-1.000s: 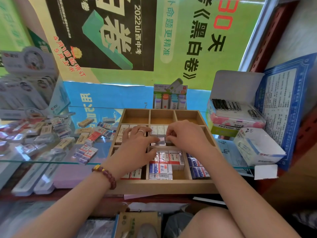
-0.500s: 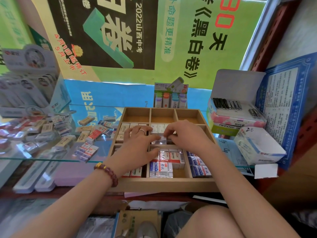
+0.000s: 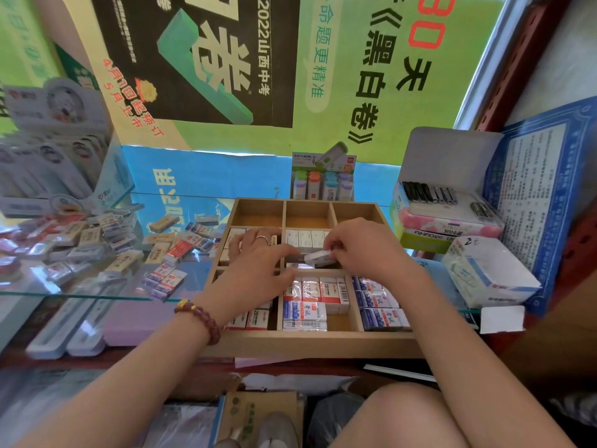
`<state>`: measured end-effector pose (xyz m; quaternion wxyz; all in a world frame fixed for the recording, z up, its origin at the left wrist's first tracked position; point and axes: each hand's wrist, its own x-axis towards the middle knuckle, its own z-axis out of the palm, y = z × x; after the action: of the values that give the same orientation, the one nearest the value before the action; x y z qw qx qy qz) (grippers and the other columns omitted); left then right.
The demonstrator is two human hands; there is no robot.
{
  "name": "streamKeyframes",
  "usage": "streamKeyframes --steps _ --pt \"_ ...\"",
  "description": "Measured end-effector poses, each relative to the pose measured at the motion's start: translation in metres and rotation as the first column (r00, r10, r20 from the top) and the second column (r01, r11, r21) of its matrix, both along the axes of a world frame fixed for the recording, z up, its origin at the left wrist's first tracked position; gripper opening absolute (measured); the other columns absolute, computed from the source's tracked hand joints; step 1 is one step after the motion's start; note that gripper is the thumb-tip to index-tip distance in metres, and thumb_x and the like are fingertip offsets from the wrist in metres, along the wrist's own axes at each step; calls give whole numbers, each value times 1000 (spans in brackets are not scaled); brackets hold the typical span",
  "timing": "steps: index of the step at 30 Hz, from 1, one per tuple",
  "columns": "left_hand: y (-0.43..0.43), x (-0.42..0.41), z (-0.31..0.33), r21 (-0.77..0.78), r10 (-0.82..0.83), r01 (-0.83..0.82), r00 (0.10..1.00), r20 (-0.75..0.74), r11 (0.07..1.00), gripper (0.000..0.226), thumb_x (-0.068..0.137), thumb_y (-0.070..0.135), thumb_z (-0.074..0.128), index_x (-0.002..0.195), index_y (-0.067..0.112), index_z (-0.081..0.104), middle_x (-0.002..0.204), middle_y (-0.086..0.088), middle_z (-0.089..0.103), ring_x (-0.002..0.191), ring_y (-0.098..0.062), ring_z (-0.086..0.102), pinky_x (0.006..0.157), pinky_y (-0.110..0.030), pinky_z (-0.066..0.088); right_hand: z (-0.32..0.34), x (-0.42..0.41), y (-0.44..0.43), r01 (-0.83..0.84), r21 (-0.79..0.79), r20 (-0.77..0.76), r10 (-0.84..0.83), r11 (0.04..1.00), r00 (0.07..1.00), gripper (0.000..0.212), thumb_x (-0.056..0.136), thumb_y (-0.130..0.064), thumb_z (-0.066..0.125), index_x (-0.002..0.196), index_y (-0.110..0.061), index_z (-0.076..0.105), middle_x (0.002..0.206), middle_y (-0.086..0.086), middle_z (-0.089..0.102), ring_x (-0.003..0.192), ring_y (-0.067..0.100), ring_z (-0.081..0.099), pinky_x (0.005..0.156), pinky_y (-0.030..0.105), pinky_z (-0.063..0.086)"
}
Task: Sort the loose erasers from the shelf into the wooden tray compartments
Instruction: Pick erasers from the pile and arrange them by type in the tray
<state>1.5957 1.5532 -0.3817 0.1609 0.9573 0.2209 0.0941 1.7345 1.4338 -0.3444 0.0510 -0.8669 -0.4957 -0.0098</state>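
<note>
- Glass shelf [image 3: 197,273]; wooden tray [image 3: 307,344] under both hands.
- Right hand [image 3: 365,250] pinches wrapped eraser [image 3: 318,257]; left hand [image 3: 258,263] alongside, grip unclear.
- Likely light, slick: pinch long sides.

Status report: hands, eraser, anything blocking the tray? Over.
Right hand pinches a white eraser over the wooden tray, middle row. Left hand rests on the middle-left compartment. Nothing in the way. Loose erasers lie on the glass shelf.
</note>
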Motion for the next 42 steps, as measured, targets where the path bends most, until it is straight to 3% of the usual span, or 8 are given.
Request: streamKeyframes --steps 7,13,19,22,27,31,37,42 --pt "0 0 0 0 2 -2 1000 -24 1000 34 93 40 46 128 44 48 151 5 22 141 -17 -1 113 -42 -9 -4 -8 9 -32 -35 -28 31 999 999 24 93 -26 56 114 -30 67 109 -6 66 94 12 60 79 27 51" --pt "1 0 -3 30 -9 10 999 -33 1000 34 93 41 45 127 48 47 151 3 23 141 -20 4 113 -44 -7 -11 -12 21 -70 -57 -2 70 996 998 23 95 -23 53 111 -30 68 106 -5 67 93 14 62 73 26 47" --pt "2 1 -4 91 -17 23 998 -61 996 35 94 45 43 128 42 48 150 3 27 141 -18 5 113 -45 -8 -6 -11 5 47 189 -162 -16 981 987 12 95 -25 54 105 -29 60 98 -9 68 87 9 63 69 23 48" --pt "4 1 -5 142 -27 33 999 -44 989 35 94 47 41 126 41 51 149 4 29 140 -15 5 111 -43 -8 -2 -11 0 49 82 -159 -35 995 987 18 95 -22 47 101 -25 64 97 -7 67 85 10 61 66 25 46" --pt "3 1 -4 223 -18 28 999 -47 974 33 93 48 41 122 40 54 151 5 25 140 -16 6 112 -45 -7 -11 -20 13 15 -77 -167 -28 997 986 27 95 -19 42 106 -18 67 102 1 67 92 15 62 85 33 52" --pt "6 -3 -1 156 -5 -6 998 66 988 25 92 46 46 111 38 60 148 8 31 139 -14 10 114 -42 -3 -12 -20 13 70 -6 -378 -67 998 923 19 97 -15 40 106 -22 56 115 2 60 110 21 51 98 41 44" --pt "24 -12 9 37 89 -106 944 318 994 13 88 29 57 97 35 65 137 12 44 134 -9 22 110 -35 3 -15 -23 14 71 21 -424 -55 997 904 26 95 -14 42 115 -27 54 124 0 57 114 22 50 93 41 49" --pt "38 -24 11 15 109 -123 923 368 992 13 88 27 58 90 39 62 129 11 50 130 -10 30 110 -39 12 3 -11 1 211 242 -427 -92 947 900 22 92 -12 46 95 -27 62 94 -8 67 91 10 60 74 28 50"
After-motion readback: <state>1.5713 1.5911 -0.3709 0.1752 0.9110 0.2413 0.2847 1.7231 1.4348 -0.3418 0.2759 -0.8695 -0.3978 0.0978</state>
